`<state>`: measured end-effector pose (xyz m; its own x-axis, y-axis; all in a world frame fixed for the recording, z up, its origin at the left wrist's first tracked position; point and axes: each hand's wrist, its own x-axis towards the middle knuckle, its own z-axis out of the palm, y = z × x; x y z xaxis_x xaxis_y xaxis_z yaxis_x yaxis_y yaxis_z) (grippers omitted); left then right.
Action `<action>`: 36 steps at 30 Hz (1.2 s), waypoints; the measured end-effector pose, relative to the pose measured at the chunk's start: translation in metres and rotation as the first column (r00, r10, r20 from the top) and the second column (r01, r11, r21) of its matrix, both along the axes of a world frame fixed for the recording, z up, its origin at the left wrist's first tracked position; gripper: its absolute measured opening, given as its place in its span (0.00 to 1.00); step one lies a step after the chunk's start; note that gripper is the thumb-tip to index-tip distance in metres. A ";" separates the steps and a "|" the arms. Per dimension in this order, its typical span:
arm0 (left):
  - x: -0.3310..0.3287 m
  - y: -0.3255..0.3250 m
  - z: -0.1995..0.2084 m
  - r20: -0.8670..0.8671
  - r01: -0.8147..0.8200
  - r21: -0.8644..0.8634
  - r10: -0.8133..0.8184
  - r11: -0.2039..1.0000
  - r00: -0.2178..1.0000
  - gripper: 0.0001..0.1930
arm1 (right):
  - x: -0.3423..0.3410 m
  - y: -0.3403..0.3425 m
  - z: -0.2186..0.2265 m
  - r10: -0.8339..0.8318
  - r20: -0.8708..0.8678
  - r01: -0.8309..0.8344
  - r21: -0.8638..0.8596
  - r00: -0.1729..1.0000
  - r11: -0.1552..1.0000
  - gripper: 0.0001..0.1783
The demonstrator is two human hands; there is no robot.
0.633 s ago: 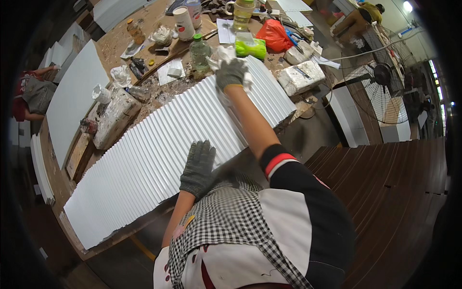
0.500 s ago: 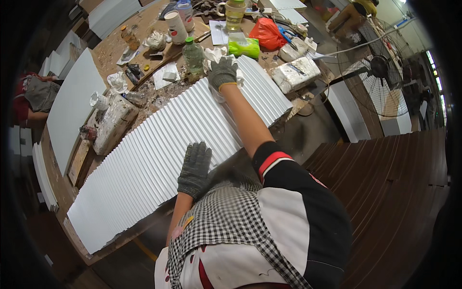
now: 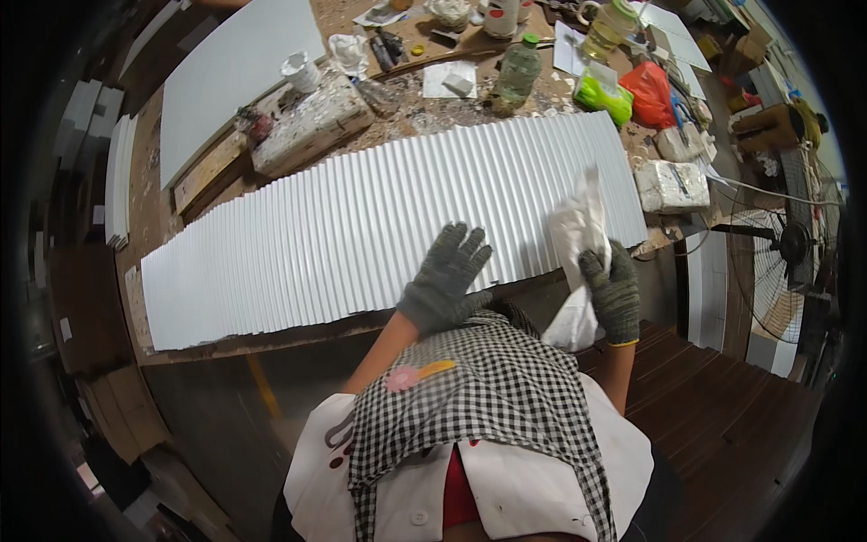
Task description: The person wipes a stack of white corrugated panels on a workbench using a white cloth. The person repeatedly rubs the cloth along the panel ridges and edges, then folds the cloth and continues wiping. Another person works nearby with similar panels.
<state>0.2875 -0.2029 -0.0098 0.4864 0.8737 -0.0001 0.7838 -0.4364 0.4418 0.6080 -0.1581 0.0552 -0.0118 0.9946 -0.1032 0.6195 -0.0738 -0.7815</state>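
Observation:
A long row of overlapping white panels lies fanned out along the near side of the worktable, their edges making a ribbed surface. My left hand, in a dark grey knit glove, rests with fingers spread on the near edge of the row, about its middle. In my right hand, gloved alike, is a crumpled white cloth. The fingers close round it at the row's near right edge. Part of the cloth lies over the panels, and its lower end hangs toward my checked apron.
Behind the row stand a green-capped bottle, a stained white block and a large white board. To the right are a red plastic bag, a green packet, a wrapped white block and a standing fan.
My right hand has come back from the row's far edge to its near right edge, now gripping the white cloth. My left hand stays at the near edge, and the view has turned.

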 end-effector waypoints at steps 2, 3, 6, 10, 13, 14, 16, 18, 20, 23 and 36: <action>-0.021 -0.016 0.003 -0.001 -0.244 0.124 0.246 0.962 0.969 0.36 | -0.059 0.009 0.000 0.219 0.084 -0.230 0.155 0.972 0.961 0.25; -0.036 -0.023 0.001 0.005 -0.406 0.125 0.409 0.905 0.913 0.33 | -0.088 0.012 -0.006 0.330 0.178 -0.361 0.185 0.927 0.914 0.27; -0.105 -0.045 -0.010 0.164 -0.717 0.261 0.702 0.647 0.693 0.29 | -0.175 0.010 -0.038 0.537 0.673 -0.610 -0.158 0.509 0.776 0.32; -0.161 -0.073 -0.029 0.089 -0.770 0.460 0.840 0.441 0.535 0.29 | -0.228 0.052 -0.074 0.366 0.806 -0.518 -0.087 0.466 0.851 0.34; -0.165 -0.076 -0.041 -0.006 -0.817 0.336 0.869 0.468 0.495 0.30 | -0.258 0.122 -0.091 0.277 0.831 -0.513 0.012 0.483 0.858 0.32; -0.164 -0.076 -0.043 -0.061 -0.781 0.364 0.850 0.507 0.524 0.30 | -0.267 0.145 -0.093 0.294 0.792 -0.510 0.025 0.534 0.860 0.32; -0.163 -0.076 -0.043 -0.103 -0.785 0.351 0.854 0.511 0.510 0.31 | -0.276 0.166 -0.094 0.260 0.780 -0.461 0.041 0.570 0.886 0.31; -0.164 -0.076 -0.041 -0.049 -0.804 0.363 0.871 0.471 0.489 0.31 | -0.273 0.156 -0.091 0.193 0.738 -0.394 0.106 0.647 0.913 0.31; -0.166 -0.077 -0.039 -0.003 -0.815 0.338 0.867 0.470 0.499 0.30 | -0.253 0.113 -0.084 0.183 0.780 -0.433 0.122 0.598 0.893 0.26; -0.168 -0.076 -0.039 -0.043 -0.818 0.315 0.868 0.481 0.495 0.29 | -0.211 0.027 -0.074 0.267 0.731 -0.521 0.139 0.628 0.842 0.27; -0.163 -0.075 -0.039 -0.104 -0.806 0.303 0.858 0.509 0.503 0.28 | -0.290 0.165 -0.088 0.181 0.807 -0.372 0.051 0.562 0.927 0.31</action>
